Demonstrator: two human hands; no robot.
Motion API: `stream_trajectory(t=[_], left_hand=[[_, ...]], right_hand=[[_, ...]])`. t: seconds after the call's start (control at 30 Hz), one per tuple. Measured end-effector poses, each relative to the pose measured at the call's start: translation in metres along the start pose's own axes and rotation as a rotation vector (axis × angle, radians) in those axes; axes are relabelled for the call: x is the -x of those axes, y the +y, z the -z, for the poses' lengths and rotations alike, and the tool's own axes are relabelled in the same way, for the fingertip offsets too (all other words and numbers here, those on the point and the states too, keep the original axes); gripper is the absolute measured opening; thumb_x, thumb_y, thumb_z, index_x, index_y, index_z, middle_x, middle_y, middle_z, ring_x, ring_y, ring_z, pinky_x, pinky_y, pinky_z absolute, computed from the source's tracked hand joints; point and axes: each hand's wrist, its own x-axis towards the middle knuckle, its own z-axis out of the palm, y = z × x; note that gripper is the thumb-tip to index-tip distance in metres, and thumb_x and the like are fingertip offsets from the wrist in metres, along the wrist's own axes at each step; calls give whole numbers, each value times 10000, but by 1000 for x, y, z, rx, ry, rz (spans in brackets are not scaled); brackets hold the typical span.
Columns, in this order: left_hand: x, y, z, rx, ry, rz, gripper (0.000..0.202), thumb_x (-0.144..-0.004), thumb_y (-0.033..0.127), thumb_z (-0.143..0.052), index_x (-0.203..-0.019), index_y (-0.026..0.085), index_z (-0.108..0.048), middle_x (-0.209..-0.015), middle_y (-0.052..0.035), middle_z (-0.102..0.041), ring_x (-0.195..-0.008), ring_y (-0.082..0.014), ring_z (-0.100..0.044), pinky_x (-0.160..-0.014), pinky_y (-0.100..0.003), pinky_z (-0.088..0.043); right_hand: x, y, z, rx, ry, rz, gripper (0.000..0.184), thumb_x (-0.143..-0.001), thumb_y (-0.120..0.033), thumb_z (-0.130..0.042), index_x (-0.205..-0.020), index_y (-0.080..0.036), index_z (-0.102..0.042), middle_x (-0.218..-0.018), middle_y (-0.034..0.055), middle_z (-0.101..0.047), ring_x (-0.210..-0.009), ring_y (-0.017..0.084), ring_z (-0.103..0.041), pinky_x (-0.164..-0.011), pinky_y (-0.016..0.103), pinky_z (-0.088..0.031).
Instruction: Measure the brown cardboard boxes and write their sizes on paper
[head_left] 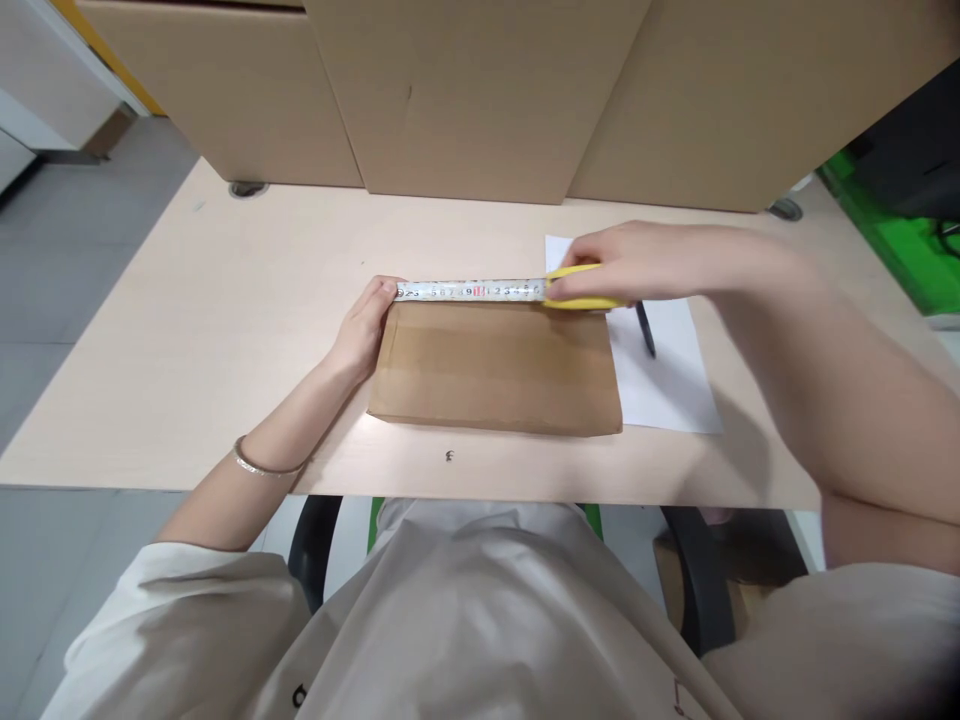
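Observation:
A closed brown cardboard box [495, 365] lies flat on the table in front of me. The metal blade [472, 291] of a tape measure runs along its far edge, numbers facing up. My left hand [367, 325] is at the box's far left corner, fingers closed on the blade's end and against the box side. In my right hand [634, 262] is the yellow tape measure case [589, 290], gripped near the far right corner. Under that hand, a white sheet of paper [667, 385] sticks out to the right of the box, with a black pen [646, 332] on it.
Large cardboard panels [480, 100] stand along the back of the pale wooden table [187, 400]. Cable grommets [247, 189] sit near its back corners. A small dark mark [449, 456] is near the front edge. Black chair armrests [697, 590] are below the table's edge.

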Motion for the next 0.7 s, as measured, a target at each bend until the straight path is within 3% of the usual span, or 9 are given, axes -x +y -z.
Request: stream_trajectory(t=[0.07,0.17,0.33,0.53,0.7], left_hand=[[1,0,0,1,-5,9,472,-978,717,-763,-1041,252,-717,-1029,-33,-787,-1092,-248,-733,-924,-346,-605],[3,-1,-1,-16,17,-6,483,-1001,732,-746,-1051,252,-731,-1057,-33,-789,-1085,-241,-733,-941,-338,-612],[6,-3,-5,3,71,-17,527,-1029,755,-700,-1010,229,-726,-1038,-33,-788,-1030,-227,-755,-902,-319,-626],[2,-4,-13,202,38,14,690,-1006,913,-582,-983,237,-718,-1015,-69,-807,-1102,-278,-818,-960,-376,-684],[6,-2,-8,182,-38,-5,651,-952,849,-673,-1186,246,-752,-1203,-80,-806,-1185,-287,-790,-1009,-399,-676]], right_hand=[[-5,-29,-15,61,-34,-18,377,-975,-598,-720,-981,-221,-738,-986,128,-733,-938,328,-722,-767,394,-513],[-18,-67,-38,57,74,97,449,-963,-560,-718,-1194,-175,-724,-1144,178,-753,-1006,354,-727,-803,398,-525],[-37,-105,-71,166,291,283,368,-959,-306,-687,-1266,-102,-693,-1208,220,-760,-1130,394,-720,-943,458,-569],[-29,-93,-91,196,353,323,385,-1034,-272,-659,-1353,-55,-662,-1318,261,-730,-1248,417,-688,-1049,505,-559],[-12,-75,-104,122,439,327,428,-1123,-384,-626,-1360,-32,-683,-1304,272,-743,-1288,426,-676,-1148,546,-515]])
